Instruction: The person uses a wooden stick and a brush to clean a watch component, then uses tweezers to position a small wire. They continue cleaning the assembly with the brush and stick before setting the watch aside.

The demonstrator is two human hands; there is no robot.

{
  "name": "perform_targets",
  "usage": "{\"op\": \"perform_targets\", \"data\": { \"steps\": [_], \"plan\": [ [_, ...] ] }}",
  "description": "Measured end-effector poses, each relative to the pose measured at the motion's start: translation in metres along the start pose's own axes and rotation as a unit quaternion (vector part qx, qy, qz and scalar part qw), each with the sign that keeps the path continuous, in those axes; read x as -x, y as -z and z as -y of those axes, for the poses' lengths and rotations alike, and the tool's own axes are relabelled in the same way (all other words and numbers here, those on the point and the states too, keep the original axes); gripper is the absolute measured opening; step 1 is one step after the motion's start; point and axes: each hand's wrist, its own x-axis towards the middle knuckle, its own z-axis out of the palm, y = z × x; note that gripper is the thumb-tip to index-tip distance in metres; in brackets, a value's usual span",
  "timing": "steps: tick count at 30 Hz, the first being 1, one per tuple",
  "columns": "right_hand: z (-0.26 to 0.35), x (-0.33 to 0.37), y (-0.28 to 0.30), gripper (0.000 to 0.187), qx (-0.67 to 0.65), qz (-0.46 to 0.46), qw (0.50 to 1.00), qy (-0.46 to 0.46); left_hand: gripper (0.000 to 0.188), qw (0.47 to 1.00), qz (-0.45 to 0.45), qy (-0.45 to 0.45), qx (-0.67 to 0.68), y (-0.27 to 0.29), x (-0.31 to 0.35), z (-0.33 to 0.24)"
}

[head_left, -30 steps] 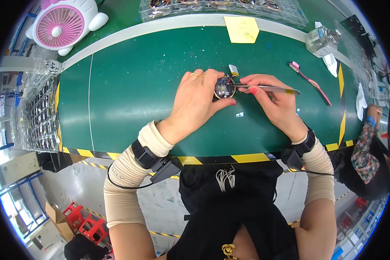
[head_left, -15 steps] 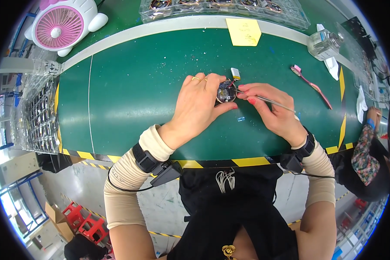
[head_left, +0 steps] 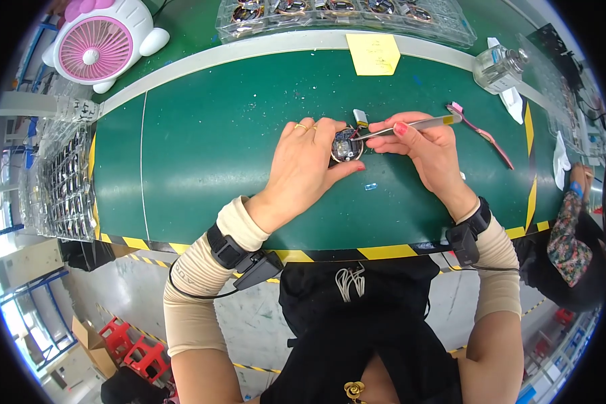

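A small round electronic module (head_left: 347, 145) with a copper-coloured ring lies on the green mat. My left hand (head_left: 308, 151) grips its rim between thumb and fingers. Metal tweezers (head_left: 421, 125) slant through the fingers of my right hand (head_left: 424, 149), and their tips reach the module's upper right part, where thin wires run. Just above the module sits a small silver battery (head_left: 360, 118) with a yellow band, close to those wires. Below right of the module a tiny blue, shiny piece (head_left: 372, 186) lies loose.
A pink toothbrush (head_left: 485, 135) and a glass jar (head_left: 499, 69) are on the right. A yellow note (head_left: 373, 55) and a clear tray (head_left: 347, 25) of round modules are at the back. A pink-white fan (head_left: 95, 50) stands far left. A co-worker's sleeve (head_left: 567, 242) shows at right.
The tweezers have turned in my right hand: their rear end now points up and right instead of down. The tips are now over the module. My left hand still holds it.
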Motion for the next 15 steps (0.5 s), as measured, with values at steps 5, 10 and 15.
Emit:
{"op": "perform_targets", "data": {
  "steps": [5,10,15],
  "plan": [
    [-0.002,0.009,-0.009,0.022,0.114,0.002,0.990,0.080,0.055,1.000,0.000,0.004,0.001,0.000,0.000,-0.001],
    [0.002,0.012,-0.014,0.018,0.233,0.013,0.964,0.130,0.054,1.000,-0.004,0.003,0.005,0.000,0.000,-0.001],
    [0.005,0.015,-0.018,0.014,0.398,0.045,0.884,0.240,0.054,1.000,-0.015,-0.004,0.020,-0.003,0.000,0.000]
  ]
}}
